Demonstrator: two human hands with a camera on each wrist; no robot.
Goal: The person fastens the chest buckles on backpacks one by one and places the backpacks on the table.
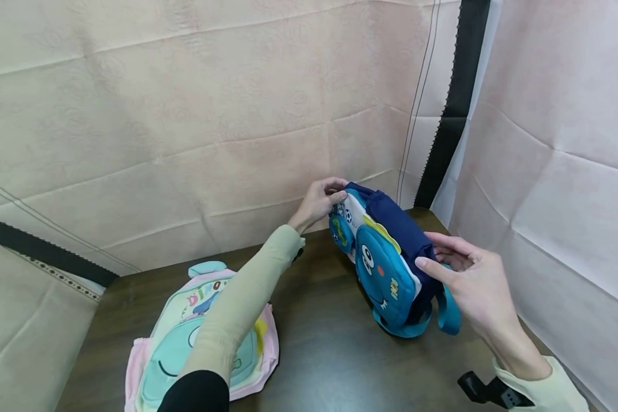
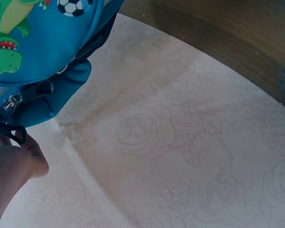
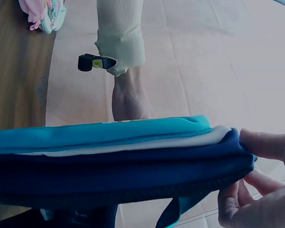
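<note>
A blue child's backpack [image 1: 383,274] with a cartoon face on its front pocket is held tilted on its side over the right part of the table. My left hand [image 1: 319,201] grips its top end, and in the left wrist view the fingers sit beside a dark zipper pull [image 2: 20,134]. At the opposite end my right hand [image 1: 474,283] pinches the navy fabric between thumb and fingers. The right wrist view has this pinch [image 3: 261,175] at a corner of the backpack [image 3: 109,175]. Teal straps [image 1: 448,312] dangle below it.
A pink and mint backpack [image 1: 270,343] lies on the dark wooden table [image 1: 314,337] at the left, partly behind my left sleeve. Pale patterned cloth walls [image 1: 211,114] stand behind the table and at its sides, with a black strip [image 1: 453,103] in the right corner.
</note>
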